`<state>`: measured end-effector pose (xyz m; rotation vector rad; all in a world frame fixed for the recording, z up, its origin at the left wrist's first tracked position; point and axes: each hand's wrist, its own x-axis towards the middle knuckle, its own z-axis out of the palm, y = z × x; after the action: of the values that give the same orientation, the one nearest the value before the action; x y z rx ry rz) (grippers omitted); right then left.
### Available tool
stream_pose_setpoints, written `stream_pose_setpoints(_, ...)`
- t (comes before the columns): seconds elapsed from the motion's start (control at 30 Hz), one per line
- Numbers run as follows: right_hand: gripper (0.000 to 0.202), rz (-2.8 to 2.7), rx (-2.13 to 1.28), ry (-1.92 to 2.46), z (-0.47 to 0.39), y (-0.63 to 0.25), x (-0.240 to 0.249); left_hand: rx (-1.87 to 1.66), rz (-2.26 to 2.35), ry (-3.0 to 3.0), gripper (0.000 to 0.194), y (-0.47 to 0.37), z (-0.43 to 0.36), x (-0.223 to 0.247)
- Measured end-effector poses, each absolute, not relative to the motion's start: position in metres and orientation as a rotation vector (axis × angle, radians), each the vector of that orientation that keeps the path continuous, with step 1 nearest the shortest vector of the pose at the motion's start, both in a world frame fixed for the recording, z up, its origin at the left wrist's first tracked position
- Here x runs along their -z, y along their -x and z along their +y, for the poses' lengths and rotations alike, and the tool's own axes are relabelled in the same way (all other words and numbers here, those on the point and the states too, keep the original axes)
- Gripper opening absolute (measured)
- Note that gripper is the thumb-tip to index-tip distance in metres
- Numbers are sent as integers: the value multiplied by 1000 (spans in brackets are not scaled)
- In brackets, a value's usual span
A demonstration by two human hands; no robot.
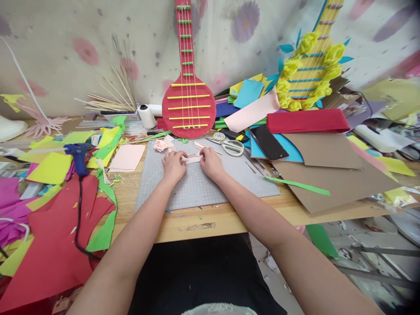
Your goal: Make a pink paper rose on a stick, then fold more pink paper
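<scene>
A narrow strip of pale pink paper point(193, 159) stretches between my two hands, low over the grey cutting mat point(197, 188). My left hand point(173, 166) pinches its left end, and my right hand point(211, 162) has closed fingers at the right end. Just behind my left hand lies a crumpled pale pink paper flower point(160, 145). Scissors point(232, 148) with light handles rest to the right of my right hand, beside a small round box point(219, 136). Beyond the mat stands a red paper lute point(189, 107) with yellow bars and white strings.
At left, a blue hot glue gun point(78, 158) sits among coloured paper scraps, its cord hanging over red paper point(55, 232). A phone point(269, 143) and brown cardboard point(331, 183) lie at right. Behind them leans a yellow paper instrument point(303, 78) with paper flowers.
</scene>
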<state>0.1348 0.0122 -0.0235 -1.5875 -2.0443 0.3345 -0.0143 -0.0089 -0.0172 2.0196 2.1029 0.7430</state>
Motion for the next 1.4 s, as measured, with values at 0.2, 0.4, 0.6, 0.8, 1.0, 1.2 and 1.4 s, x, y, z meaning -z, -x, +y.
stream_pose_setpoints(0.2,26,-1932,-361,1463,22,-143,28,-888,2000,-2062,20,17,-10,14)
stream_pose_setpoints(0.4,20,-1983,-318,1434,23,-143,33,-999,1951,-2058,20,23,8,10)
stream_pose_setpoints(0.6,15,-2013,-280,1447,23,-142,36,-483,1979,-2167,21,15,26,-8)
stream_pose_setpoints(0.8,12,-2052,-283,1448,23,-142,36,-94,1963,-2119,32,8,42,-24)
stream_pose_setpoints(1.0,25,-1993,-312,1396,23,-142,37,-135,1848,-2114,19,10,47,-24)
stream_pose_setpoints(1.2,30,-1925,-430,1279,26,-142,37,-485,1653,-2250,9,17,34,-10)
stream_pose_setpoints(1.4,14,-2007,-395,1308,29,-144,36,-624,1535,-2552,16,27,24,8)
